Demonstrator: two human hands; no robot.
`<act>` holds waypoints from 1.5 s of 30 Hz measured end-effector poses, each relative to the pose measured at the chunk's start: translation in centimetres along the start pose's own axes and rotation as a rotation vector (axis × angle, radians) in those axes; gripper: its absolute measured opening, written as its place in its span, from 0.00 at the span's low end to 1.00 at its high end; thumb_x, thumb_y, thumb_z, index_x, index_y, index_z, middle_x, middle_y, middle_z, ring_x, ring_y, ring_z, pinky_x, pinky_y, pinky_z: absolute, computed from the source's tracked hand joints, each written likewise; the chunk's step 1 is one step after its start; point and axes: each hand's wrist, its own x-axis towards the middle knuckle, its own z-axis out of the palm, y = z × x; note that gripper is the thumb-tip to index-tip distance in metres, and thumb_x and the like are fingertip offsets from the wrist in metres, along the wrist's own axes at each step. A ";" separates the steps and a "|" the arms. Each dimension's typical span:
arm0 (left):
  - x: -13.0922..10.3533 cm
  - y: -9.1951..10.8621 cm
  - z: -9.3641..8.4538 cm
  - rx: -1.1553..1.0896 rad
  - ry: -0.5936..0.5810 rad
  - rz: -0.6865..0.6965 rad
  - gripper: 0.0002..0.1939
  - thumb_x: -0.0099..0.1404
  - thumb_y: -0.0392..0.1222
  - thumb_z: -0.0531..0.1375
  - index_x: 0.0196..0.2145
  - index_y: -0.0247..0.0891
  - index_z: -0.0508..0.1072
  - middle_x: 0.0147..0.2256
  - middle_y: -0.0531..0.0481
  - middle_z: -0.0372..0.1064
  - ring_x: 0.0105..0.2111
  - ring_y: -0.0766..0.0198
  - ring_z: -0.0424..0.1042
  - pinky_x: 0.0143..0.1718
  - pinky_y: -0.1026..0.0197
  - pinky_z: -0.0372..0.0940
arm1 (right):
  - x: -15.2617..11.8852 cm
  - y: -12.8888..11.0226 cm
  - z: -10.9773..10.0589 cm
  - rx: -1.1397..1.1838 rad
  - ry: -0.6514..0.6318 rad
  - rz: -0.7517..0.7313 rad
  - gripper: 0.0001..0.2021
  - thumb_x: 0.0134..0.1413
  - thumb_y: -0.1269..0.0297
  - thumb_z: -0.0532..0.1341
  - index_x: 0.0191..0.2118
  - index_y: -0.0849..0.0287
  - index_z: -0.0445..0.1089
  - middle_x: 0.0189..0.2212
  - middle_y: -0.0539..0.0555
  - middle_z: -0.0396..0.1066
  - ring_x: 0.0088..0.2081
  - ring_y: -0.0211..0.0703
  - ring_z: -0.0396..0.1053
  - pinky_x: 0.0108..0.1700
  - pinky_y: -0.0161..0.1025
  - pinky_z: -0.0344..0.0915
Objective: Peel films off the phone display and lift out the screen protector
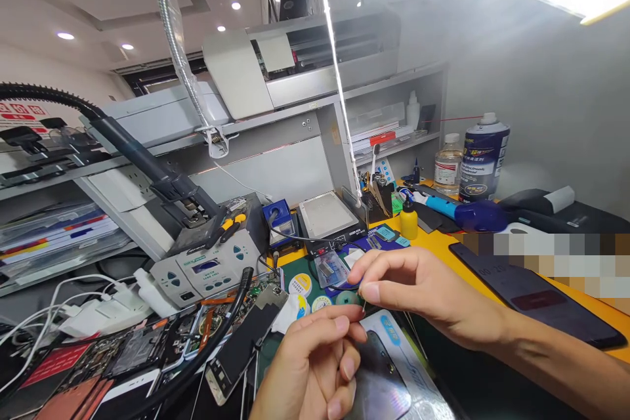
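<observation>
My right hand (pixel 423 289) is closed in a pinch on a thin pale strand (pixel 364 306); it looks like fine wire or thread. Just below, my left hand (pixel 315 357) is curled, its thumb and index finger closed at the strand's lower end. The two sets of fingertips almost touch, hiding most of the strand. Under the hands lies a shiny metal plate (pixel 418 374) with a blue label, and a dark phone-shaped panel (pixel 381 374) rests on it.
A hot air station (pixel 209 269) stands at left, its black hose (pixel 216 335) crossing phone boards. A heating plate (pixel 327 216), yellow bottle (pixel 408 220) and spray can (pixel 483 161) stand behind the hands. A dark phone (pixel 536 295) lies at right. An LED strip (pixel 337 72) hangs above.
</observation>
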 end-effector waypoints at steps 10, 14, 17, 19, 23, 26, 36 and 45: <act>-0.1 0.0 0.2 0.009 0.041 0.007 0.10 0.65 0.30 0.59 0.35 0.24 0.82 0.27 0.47 0.73 0.17 0.74 0.64 0.10 0.75 0.56 | 0.6 0.1 0.2 0.147 0.088 0.083 0.09 0.51 0.58 0.74 0.31 0.58 0.81 0.38 0.53 0.78 0.41 0.42 0.69 0.45 0.38 0.64; 0.1 -0.1 -0.1 0.055 0.061 0.044 0.08 0.63 0.31 0.62 0.35 0.25 0.82 0.26 0.48 0.72 0.17 0.74 0.63 0.10 0.75 0.55 | 0.7 0.3 0.0 0.260 0.104 0.177 0.10 0.52 0.58 0.73 0.32 0.61 0.80 0.35 0.54 0.75 0.40 0.43 0.68 0.42 0.39 0.67; 0.2 -0.2 -0.3 0.108 0.077 0.076 0.07 0.59 0.34 0.67 0.34 0.27 0.82 0.26 0.50 0.71 0.17 0.75 0.60 0.10 0.75 0.55 | 0.7 0.6 0.0 0.307 0.133 0.227 0.09 0.52 0.61 0.73 0.31 0.61 0.78 0.31 0.52 0.71 0.38 0.41 0.67 0.38 0.37 0.66; 0.2 -0.2 -0.5 0.161 0.091 0.104 0.09 0.56 0.38 0.70 0.33 0.28 0.82 0.26 0.51 0.71 0.17 0.76 0.58 0.11 0.75 0.53 | 0.8 0.9 0.0 0.318 0.162 0.250 0.09 0.51 0.62 0.73 0.30 0.61 0.76 0.30 0.49 0.68 0.35 0.39 0.65 0.34 0.34 0.63; 0.0 -0.2 -0.8 0.327 0.137 0.201 0.16 0.53 0.46 0.73 0.35 0.31 0.82 0.27 0.52 0.71 0.19 0.75 0.56 0.13 0.74 0.50 | 0.7 1.1 -0.2 0.302 0.208 0.274 0.12 0.48 0.61 0.74 0.28 0.60 0.73 0.25 0.45 0.60 0.28 0.35 0.56 0.27 0.32 0.56; -0.4 -0.2 -0.9 0.483 0.178 0.285 0.19 0.55 0.50 0.71 0.38 0.32 0.82 0.25 0.54 0.67 0.19 0.74 0.54 0.16 0.72 0.47 | -0.4 0.9 -0.5 0.263 0.240 0.291 0.14 0.49 0.58 0.74 0.27 0.59 0.70 0.22 0.41 0.51 0.25 0.34 0.45 0.22 0.31 0.46; -1.9 0.0 -1.4 1.143 0.195 0.637 0.07 0.63 0.46 0.65 0.33 0.42 0.82 0.29 0.50 0.74 0.29 0.60 0.68 0.31 0.62 0.60 | -6.8 1.9 -1.0 -0.096 0.373 0.296 0.17 0.55 0.50 0.70 0.29 0.60 0.73 0.17 0.43 0.60 0.19 0.32 0.52 0.22 0.33 0.47; -2.9 1.6 -2.4 1.669 -0.051 0.597 0.09 0.64 0.46 0.64 0.40 0.43 0.81 0.40 0.45 0.79 0.43 0.48 0.75 0.46 0.53 0.67 | -8.7 3.0 -1.5 -0.263 0.375 0.274 0.18 0.53 0.45 0.70 0.31 0.57 0.74 0.22 0.49 0.71 0.17 0.32 0.60 0.20 0.32 0.54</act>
